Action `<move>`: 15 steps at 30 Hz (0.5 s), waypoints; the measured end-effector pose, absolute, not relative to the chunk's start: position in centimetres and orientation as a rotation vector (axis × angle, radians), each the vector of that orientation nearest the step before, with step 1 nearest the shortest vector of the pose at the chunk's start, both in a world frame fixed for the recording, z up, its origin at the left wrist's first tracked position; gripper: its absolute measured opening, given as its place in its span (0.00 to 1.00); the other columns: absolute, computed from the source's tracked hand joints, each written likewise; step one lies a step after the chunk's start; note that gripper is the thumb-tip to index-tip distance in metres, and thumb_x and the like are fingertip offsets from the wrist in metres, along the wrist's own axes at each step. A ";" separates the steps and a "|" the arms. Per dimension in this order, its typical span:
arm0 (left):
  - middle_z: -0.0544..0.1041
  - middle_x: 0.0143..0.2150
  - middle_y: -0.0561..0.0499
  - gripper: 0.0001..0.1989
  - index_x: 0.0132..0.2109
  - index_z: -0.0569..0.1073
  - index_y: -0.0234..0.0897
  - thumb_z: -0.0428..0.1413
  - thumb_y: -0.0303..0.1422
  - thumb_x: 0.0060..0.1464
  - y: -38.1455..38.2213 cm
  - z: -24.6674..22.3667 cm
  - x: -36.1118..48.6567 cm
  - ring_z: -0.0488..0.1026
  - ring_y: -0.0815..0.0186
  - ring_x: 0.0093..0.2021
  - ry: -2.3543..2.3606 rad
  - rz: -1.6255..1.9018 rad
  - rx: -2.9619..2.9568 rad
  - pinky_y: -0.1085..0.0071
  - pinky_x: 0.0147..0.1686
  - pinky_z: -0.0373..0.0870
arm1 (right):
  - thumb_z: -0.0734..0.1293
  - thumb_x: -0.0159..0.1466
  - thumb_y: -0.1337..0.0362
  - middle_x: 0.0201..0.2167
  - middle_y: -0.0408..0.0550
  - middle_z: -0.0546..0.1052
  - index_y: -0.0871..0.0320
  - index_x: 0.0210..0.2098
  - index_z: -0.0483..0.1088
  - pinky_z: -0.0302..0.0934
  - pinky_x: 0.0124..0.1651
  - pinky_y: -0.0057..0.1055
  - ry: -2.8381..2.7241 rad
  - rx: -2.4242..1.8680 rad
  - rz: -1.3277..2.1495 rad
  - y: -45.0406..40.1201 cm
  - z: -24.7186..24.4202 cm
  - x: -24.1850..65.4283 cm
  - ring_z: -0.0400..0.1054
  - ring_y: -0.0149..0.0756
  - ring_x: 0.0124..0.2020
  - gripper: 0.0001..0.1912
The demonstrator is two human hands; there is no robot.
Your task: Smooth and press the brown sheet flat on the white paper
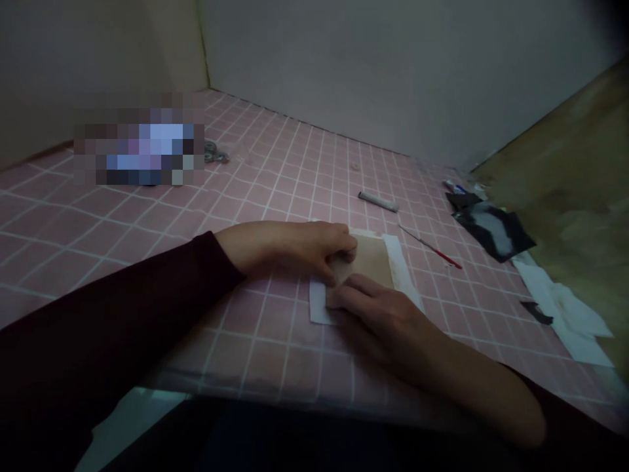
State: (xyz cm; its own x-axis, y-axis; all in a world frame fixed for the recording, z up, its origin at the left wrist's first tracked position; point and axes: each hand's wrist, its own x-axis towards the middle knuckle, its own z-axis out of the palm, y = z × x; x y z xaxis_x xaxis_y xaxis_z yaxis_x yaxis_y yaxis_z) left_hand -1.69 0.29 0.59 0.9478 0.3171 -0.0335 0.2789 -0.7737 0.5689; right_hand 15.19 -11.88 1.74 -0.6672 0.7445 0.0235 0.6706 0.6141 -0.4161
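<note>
A beige, card-like sheet [376, 259] lies over white paper [400, 262] near the table's front edge. Across its left part rests my left hand [322, 249], its fingers curled and the thumb pointing down at the sheet's surface. Whatever those fingers hold, if anything, is hidden. Closer to me, my right hand [376, 308] has its fingers bent and pressed together at the lower left edge of the beige sheet. The two hands' fingertips nearly meet there.
Beyond the sheet lie a grey tube-like stick [378, 201] and a thin red-handled tool [437, 252]. To the right are a black packet [494, 229], white paper scraps [572, 311] and a dark scrap [537, 313]. Metal rings [215, 153] sit far left beside a blurred-out patch.
</note>
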 end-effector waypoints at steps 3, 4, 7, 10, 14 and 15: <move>0.67 0.42 0.51 0.17 0.45 0.68 0.38 0.57 0.32 0.44 0.3 0.8 -1.6 0.63 0.71 0.35 0.435 0.062 2.510 0.75 0.31 0.59 | 0.57 0.65 0.70 0.33 0.48 0.67 0.60 0.36 0.67 0.59 0.33 0.29 -2.623 -1.236 0.567 -12.0 1.8 15.6 0.62 0.31 0.30 0.08; 0.67 0.42 0.51 0.18 0.45 0.68 0.38 0.57 0.32 0.44 0.3 0.8 -1.6 0.63 0.71 0.34 0.436 0.058 2.510 0.75 0.31 0.59 | 0.57 0.65 0.70 0.33 0.48 0.67 0.60 0.35 0.66 0.59 0.33 0.29 -2.625 -1.239 0.551 -11.9 1.7 15.4 0.62 0.31 0.30 0.08; 0.67 0.43 0.51 0.17 0.47 0.68 0.38 0.54 0.34 0.48 0.4 0.5 -1.5 0.64 0.72 0.33 0.434 0.078 2.503 0.75 0.30 0.59 | 0.56 0.64 0.70 0.31 0.47 0.67 0.61 0.34 0.64 0.58 0.33 0.30 -2.630 -1.201 0.490 -11.7 1.5 14.6 0.61 0.32 0.29 0.06; 0.67 0.43 0.51 0.16 0.47 0.68 0.39 0.54 0.34 0.48 0.5 0.2 -1.6 0.64 0.72 0.33 0.428 0.100 2.500 0.75 0.30 0.59 | 0.57 0.63 0.71 0.30 0.46 0.66 0.60 0.31 0.62 0.56 0.31 0.29 -2.603 -1.186 0.504 -11.8 1.6 14.6 0.59 0.30 0.28 0.05; 0.66 0.44 0.51 0.21 0.47 0.67 0.39 0.58 0.33 0.43 0.6 0.1 -1.5 0.64 0.71 0.35 0.426 0.091 2.499 0.76 0.30 0.60 | 0.59 0.63 0.72 0.28 0.44 0.65 0.61 0.31 0.64 0.54 0.29 0.26 -2.543 -1.275 0.552 -12.4 1.8 15.5 0.58 0.28 0.26 0.05; 0.66 0.44 0.51 0.21 0.47 0.67 0.39 0.58 0.33 0.43 0.6 0.0 -1.5 0.64 0.71 0.34 0.433 0.085 2.504 0.76 0.30 0.60 | 0.59 0.63 0.72 0.28 0.44 0.65 0.61 0.31 0.64 0.54 0.30 0.26 -2.539 -1.281 0.541 -12.4 1.7 15.5 0.59 0.28 0.26 0.05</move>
